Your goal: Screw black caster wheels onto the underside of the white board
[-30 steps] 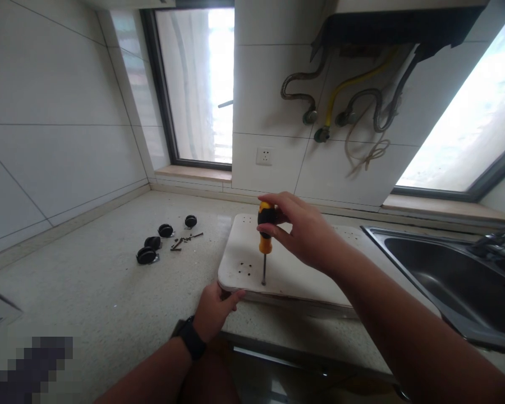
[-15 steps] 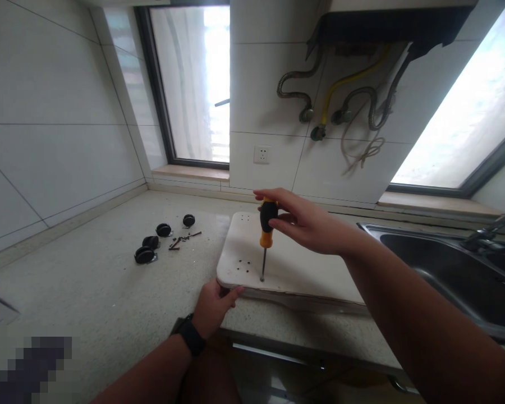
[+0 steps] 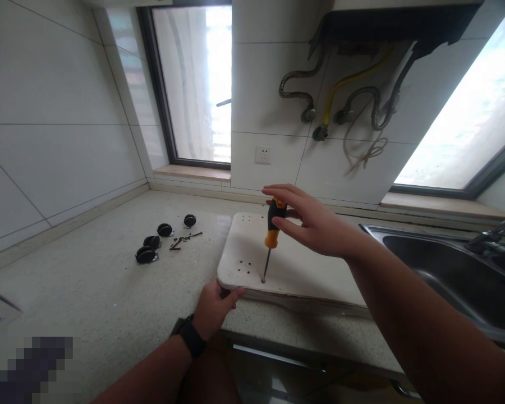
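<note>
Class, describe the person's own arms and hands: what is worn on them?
The left arm and right arm show no sleeves; the left hand and right hand are ungloved. A black watch-like band circles the left wrist; the right wrist is bare.

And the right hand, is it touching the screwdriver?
Touching. The head view shows the right hand holding the screwdriver by its handle, the thumb lying against the black grip.
</note>
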{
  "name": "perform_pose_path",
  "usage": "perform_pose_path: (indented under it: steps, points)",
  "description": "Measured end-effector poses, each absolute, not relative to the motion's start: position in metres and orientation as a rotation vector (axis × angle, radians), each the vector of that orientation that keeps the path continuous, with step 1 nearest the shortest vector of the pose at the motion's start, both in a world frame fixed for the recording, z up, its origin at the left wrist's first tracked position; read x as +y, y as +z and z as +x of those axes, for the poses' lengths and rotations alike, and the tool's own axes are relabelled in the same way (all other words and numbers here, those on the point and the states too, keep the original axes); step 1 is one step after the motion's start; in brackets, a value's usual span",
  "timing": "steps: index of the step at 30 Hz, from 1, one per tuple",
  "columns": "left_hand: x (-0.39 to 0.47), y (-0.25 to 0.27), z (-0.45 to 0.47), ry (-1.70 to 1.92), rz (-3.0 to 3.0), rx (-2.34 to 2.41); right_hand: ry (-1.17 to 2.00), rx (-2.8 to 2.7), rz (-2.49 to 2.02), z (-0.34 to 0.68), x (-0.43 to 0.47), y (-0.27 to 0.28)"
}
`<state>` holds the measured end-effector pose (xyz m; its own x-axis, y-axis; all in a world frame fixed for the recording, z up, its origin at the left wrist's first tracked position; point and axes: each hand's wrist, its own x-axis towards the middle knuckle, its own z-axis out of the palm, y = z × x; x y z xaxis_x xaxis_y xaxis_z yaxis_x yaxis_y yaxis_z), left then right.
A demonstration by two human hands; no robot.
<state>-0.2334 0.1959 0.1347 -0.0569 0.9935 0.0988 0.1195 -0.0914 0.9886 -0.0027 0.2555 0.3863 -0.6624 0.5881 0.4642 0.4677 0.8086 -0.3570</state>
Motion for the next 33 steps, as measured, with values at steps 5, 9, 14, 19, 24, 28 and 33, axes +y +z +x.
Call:
perform_pose_path:
  steps: [5, 9, 14, 19, 24, 28, 33]
  points:
    - [0.197, 0.133, -0.234, 1.276, 1.351, 1.301, 0.537, -2.373, -0.687, -0.002, 0.258, 0.384]
    - [0.197, 0.133, -0.234, 1.263, 1.351, 1.313, 0.347, -2.273, -0.820, -0.010, 0.264, 0.379]
    - [0.197, 0.133, -0.234, 1.258, 1.353, 1.310, 0.189, -2.277, -0.957, -0.010, 0.260, 0.382]
    - [0.196, 0.135, -0.233, 1.275, 1.344, 1.286, 0.728, -2.364, -0.689, -0.002, 0.253, 0.384]
    - [0.197, 0.135, -0.233, 1.278, 1.321, 1.285, 0.708, -2.308, -0.660, -0.009, 0.260, 0.368]
    - [0.197, 0.135, -0.233, 1.271, 1.316, 1.308, 0.349, -2.178, -0.839, -0.018, 0.265, 0.356]
    - [0.196, 0.137, -0.232, 1.270, 1.319, 1.285, 0.395, -2.176, -0.818, -0.015, 0.263, 0.360]
